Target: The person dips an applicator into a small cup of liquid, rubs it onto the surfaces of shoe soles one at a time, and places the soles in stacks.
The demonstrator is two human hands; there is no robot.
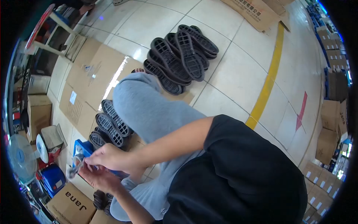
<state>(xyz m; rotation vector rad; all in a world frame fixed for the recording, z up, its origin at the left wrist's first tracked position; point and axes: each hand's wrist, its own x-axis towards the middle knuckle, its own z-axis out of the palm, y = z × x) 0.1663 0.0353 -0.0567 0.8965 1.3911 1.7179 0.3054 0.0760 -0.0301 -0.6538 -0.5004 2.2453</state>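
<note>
My right hand (110,156) is closed in a pinch, its fingertips meeting those of my left hand (99,178). Between them is a small, pale, partly see-through piece (76,167), blurred and half hidden by my fingers; its kind cannot be made out. Just beyond the hands stands a blue container (84,147). Dark shoe soles (112,125) with a grid pattern lie beside my knee, close to my right hand. A larger group of dark brown shoe soles (169,61) is spread in an overlapping pile on the floor, past my leg.
Flattened cardboard (84,89) covers part of the tiled floor. A fan (23,158) and a box marked Jana (71,204) are at the left. Yellow tape (269,82) crosses the floor; stacked cartons (319,183) line the right edge. A person's hand (86,9) shows at top left.
</note>
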